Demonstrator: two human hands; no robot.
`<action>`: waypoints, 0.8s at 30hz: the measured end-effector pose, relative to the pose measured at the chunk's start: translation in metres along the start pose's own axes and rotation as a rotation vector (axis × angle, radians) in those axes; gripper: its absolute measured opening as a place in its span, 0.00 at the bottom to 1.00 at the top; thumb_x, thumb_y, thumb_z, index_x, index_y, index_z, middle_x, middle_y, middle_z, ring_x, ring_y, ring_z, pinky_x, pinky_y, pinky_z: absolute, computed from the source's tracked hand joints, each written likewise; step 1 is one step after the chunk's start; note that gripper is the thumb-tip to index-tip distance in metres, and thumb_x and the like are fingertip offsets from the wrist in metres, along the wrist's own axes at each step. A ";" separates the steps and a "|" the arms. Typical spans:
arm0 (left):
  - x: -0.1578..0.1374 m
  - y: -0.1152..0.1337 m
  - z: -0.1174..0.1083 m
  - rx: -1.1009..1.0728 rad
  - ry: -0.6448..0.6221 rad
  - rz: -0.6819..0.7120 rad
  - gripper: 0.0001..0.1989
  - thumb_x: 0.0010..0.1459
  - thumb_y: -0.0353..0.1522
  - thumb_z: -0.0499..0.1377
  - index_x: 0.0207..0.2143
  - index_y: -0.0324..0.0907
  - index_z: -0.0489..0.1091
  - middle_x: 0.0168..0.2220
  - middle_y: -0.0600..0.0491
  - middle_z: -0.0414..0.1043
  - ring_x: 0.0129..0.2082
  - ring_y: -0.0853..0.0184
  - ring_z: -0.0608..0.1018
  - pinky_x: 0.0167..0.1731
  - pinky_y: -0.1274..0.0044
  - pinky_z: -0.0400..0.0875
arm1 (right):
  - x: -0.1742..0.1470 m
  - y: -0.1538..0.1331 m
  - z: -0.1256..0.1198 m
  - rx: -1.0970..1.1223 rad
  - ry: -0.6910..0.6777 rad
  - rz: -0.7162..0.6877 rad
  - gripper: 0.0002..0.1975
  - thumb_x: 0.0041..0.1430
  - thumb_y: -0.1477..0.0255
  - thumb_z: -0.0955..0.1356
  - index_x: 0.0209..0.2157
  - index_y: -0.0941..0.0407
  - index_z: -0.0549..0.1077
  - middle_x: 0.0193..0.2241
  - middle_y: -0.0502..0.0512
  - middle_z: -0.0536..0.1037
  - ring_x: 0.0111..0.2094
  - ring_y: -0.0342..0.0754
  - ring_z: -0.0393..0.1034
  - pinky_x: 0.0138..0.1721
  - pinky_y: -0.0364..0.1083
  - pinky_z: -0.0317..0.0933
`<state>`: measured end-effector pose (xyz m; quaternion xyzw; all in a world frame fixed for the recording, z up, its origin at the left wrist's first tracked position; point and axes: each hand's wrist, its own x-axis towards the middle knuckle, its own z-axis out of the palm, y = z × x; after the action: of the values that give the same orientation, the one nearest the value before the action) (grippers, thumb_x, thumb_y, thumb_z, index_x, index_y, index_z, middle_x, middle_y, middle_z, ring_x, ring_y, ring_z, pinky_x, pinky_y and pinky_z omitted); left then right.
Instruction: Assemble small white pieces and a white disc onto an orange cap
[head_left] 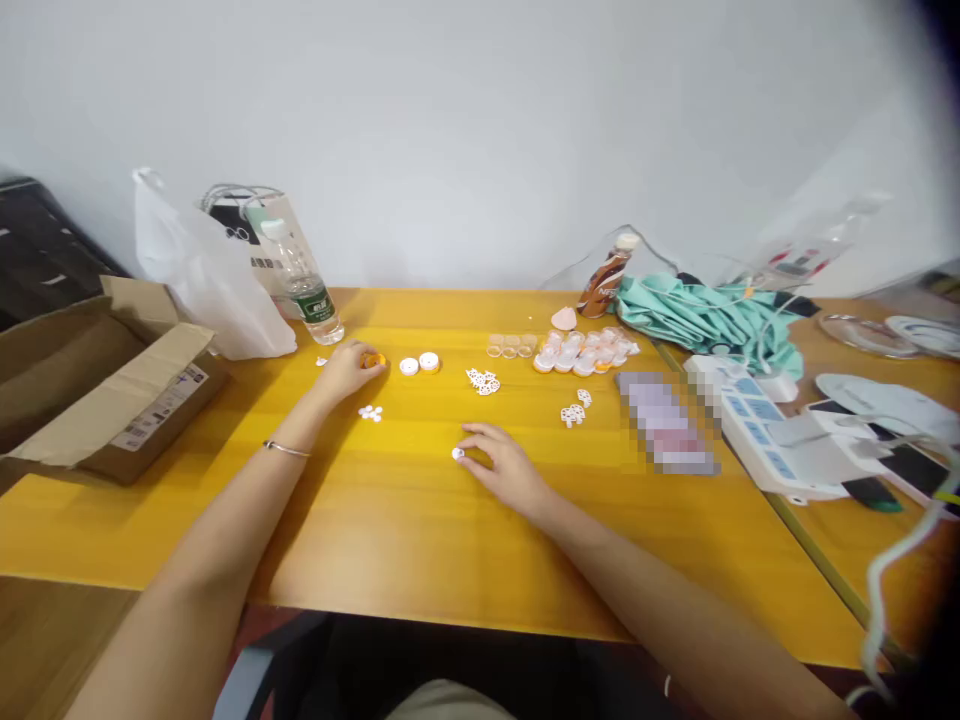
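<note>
My left hand [346, 370] reaches far across the yellow table [420, 520] and closes on a small orange cap [373, 359]. Just right of it lie two more orange-and-white caps [418, 363]. A few tiny white pieces [370, 412] sit near my left wrist. My right hand [501, 462] rests palm down in the middle of the table, its fingertips touching a small white round piece [457, 454]. White cut-out pieces [483, 381] lie beyond it, and more white cut-outs [574, 411] to the right.
A cluster of pale and orange caps [585, 352] lies at the back. A water bottle [301, 282], white bag [202, 270] and open cardboard box [97, 380] stand left. Right are a brown bottle [606, 277], teal cloth [697, 315] and white power strip [765, 430].
</note>
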<state>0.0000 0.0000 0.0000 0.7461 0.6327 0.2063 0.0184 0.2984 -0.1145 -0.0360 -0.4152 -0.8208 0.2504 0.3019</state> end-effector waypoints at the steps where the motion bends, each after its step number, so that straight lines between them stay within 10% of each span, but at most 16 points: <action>1: -0.002 0.005 -0.003 -0.018 0.020 0.018 0.16 0.51 0.40 0.56 0.37 0.39 0.70 0.38 0.47 0.70 0.40 0.61 0.71 0.43 0.72 0.64 | 0.000 0.000 0.000 -0.008 0.004 0.000 0.08 0.57 0.67 0.64 0.35 0.53 0.74 0.48 0.58 0.71 0.50 0.51 0.66 0.51 0.53 0.59; 5: -0.024 0.045 -0.020 -0.179 0.084 0.159 0.16 0.54 0.40 0.55 0.42 0.40 0.67 0.41 0.48 0.69 0.43 0.62 0.71 0.45 0.71 0.64 | 0.001 0.000 0.002 -0.030 0.011 -0.003 0.09 0.58 0.66 0.64 0.36 0.53 0.73 0.48 0.57 0.71 0.50 0.50 0.65 0.51 0.52 0.59; 11: -0.078 0.117 -0.025 -0.442 -0.213 0.513 0.15 0.56 0.38 0.56 0.45 0.44 0.67 0.42 0.50 0.70 0.42 0.65 0.72 0.44 0.72 0.66 | 0.000 0.005 0.001 -0.063 0.012 -0.013 0.16 0.54 0.64 0.66 0.43 0.55 0.70 0.50 0.60 0.68 0.53 0.52 0.62 0.54 0.54 0.56; 24: -0.101 0.124 0.009 -0.570 -0.226 0.458 0.15 0.55 0.36 0.58 0.45 0.43 0.66 0.41 0.49 0.71 0.42 0.65 0.72 0.44 0.72 0.66 | -0.005 0.006 -0.018 -0.166 -0.199 0.001 0.35 0.50 0.53 0.66 0.55 0.58 0.58 0.59 0.67 0.54 0.61 0.58 0.45 0.59 0.59 0.47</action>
<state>0.1076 -0.1188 -0.0015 0.8512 0.3611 0.2890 0.2482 0.3165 -0.1124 -0.0292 -0.4123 -0.8644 0.2215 0.1835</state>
